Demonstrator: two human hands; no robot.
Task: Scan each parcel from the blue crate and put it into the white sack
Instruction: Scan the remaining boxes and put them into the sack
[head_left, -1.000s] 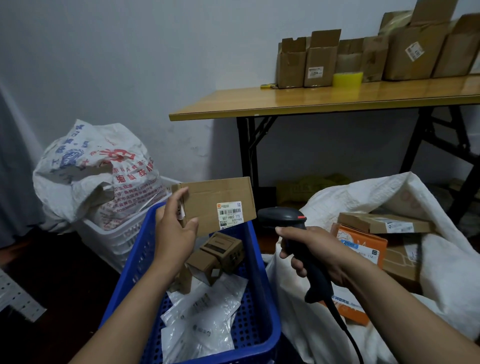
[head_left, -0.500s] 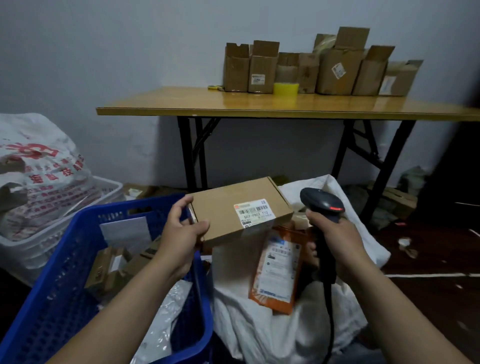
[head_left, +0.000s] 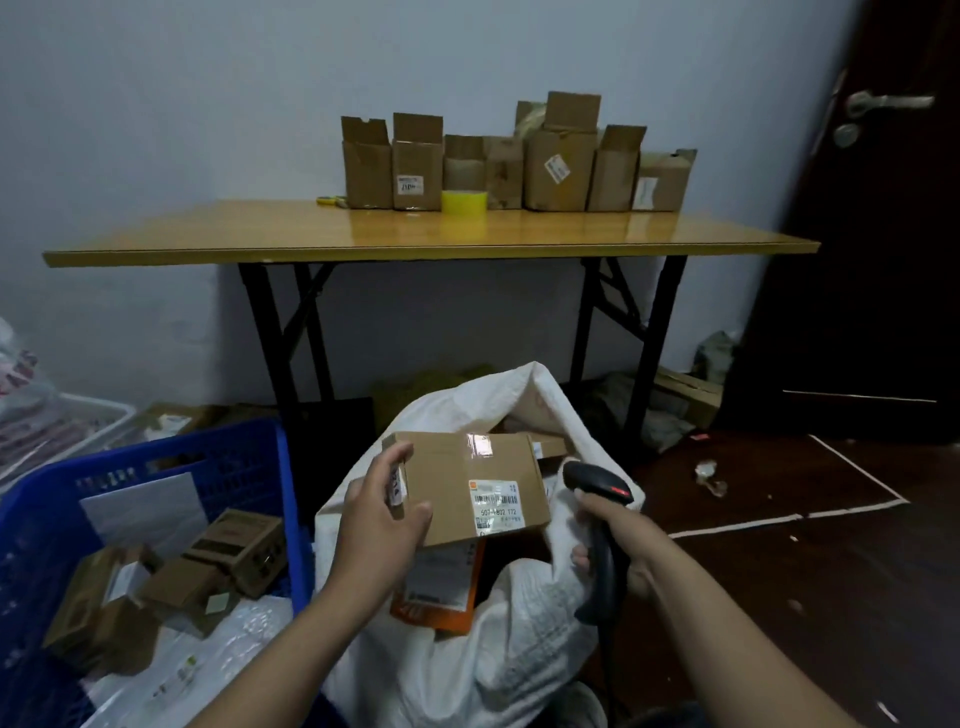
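Gripping the flat brown cardboard parcel label-up over the white woven sack, the left hand readies its release; the right hand clasps the black scanner.

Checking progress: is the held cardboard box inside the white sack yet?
Out: the left hand holds the cardboard box above the open white sack.

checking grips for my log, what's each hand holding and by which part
Left hand grips the cardboard parcel by its left end; right hand grips the black scanner by its handle.
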